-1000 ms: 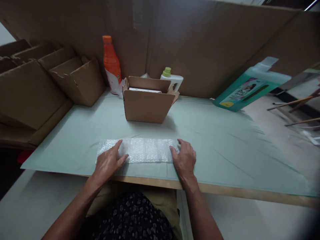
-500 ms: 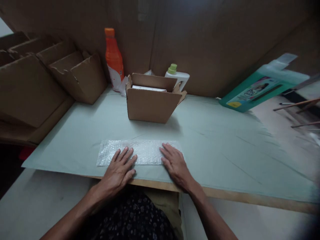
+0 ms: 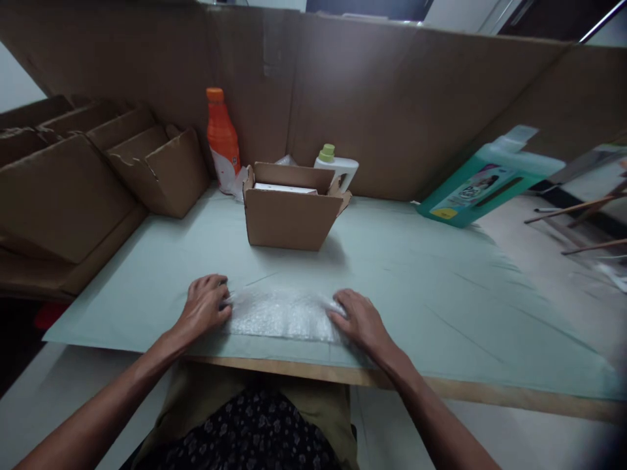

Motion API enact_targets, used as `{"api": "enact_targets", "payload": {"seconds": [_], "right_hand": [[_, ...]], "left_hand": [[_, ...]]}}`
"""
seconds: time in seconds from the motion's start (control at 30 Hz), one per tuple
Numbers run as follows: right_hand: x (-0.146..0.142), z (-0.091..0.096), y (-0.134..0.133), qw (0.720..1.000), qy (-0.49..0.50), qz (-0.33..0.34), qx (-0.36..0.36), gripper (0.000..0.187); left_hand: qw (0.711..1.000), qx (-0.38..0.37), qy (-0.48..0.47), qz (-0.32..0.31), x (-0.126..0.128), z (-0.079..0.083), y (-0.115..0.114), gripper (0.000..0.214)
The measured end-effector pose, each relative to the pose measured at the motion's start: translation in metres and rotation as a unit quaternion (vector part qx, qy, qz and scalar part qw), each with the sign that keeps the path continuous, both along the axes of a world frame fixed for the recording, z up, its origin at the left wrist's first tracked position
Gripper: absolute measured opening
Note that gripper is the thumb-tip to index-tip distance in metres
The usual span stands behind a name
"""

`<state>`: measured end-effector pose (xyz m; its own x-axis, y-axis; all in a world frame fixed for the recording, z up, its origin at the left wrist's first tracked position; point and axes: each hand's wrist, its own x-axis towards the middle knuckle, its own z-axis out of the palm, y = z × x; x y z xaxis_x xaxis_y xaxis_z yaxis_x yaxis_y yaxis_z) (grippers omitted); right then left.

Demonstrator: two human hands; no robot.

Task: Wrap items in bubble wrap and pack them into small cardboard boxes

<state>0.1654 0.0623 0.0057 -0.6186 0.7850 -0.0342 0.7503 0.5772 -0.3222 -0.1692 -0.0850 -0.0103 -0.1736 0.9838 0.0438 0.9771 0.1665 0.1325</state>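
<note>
A strip of clear bubble wrap (image 3: 281,313) lies on the pale green table sheet (image 3: 416,294) near the front edge. My left hand (image 3: 203,307) rests on its left end with the fingers curled over the wrap. My right hand (image 3: 357,318) lies on its right end, fingers bent down onto the wrap. Behind the wrap stands a small open cardboard box (image 3: 290,209) with something white inside.
An orange bottle (image 3: 222,140) and a white bottle with a green cap (image 3: 337,164) stand behind the box. A teal jug (image 3: 482,183) leans at the right. Folded cardboard boxes (image 3: 98,170) are stacked at the left. A cardboard wall (image 3: 392,104) backs the table.
My hands have moved from the middle of the wrap out to its two ends. The fingers went from flat to curled, and the wrap looks shorter and bunched.
</note>
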Motion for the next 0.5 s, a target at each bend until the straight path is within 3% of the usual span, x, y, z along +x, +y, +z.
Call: {"api": "enact_targets", "payload": {"seconds": [0.1, 0.23, 0.33, 0.43, 0.5], "right_hand": [[0.015, 0.002, -0.051, 0.992, 0.086, -0.045, -0.083, 0.030], [0.023, -0.012, -0.120, 0.953, 0.211, -0.085, -0.201, 0.072], [0.014, -0.031, -0.155, 0.926, 0.282, -0.094, -0.232, 0.076], [0.002, -0.043, -0.175, 0.916, 0.296, -0.100, -0.252, 0.075], [-0.004, -0.044, -0.182, 0.912, 0.289, -0.087, -0.278, 0.072]], "left_hand": [[0.998, -0.013, 0.034, -0.060, 0.006, 0.019, 0.030, 0.014], [0.986, -0.015, 0.042, -0.162, 0.021, 0.037, 0.098, 0.018], [0.972, -0.017, 0.037, -0.232, 0.044, 0.044, 0.143, 0.022], [0.959, -0.004, 0.027, -0.281, 0.062, 0.048, 0.157, 0.027], [0.952, 0.048, 0.013, -0.301, 0.065, 0.049, 0.145, 0.040]]}}
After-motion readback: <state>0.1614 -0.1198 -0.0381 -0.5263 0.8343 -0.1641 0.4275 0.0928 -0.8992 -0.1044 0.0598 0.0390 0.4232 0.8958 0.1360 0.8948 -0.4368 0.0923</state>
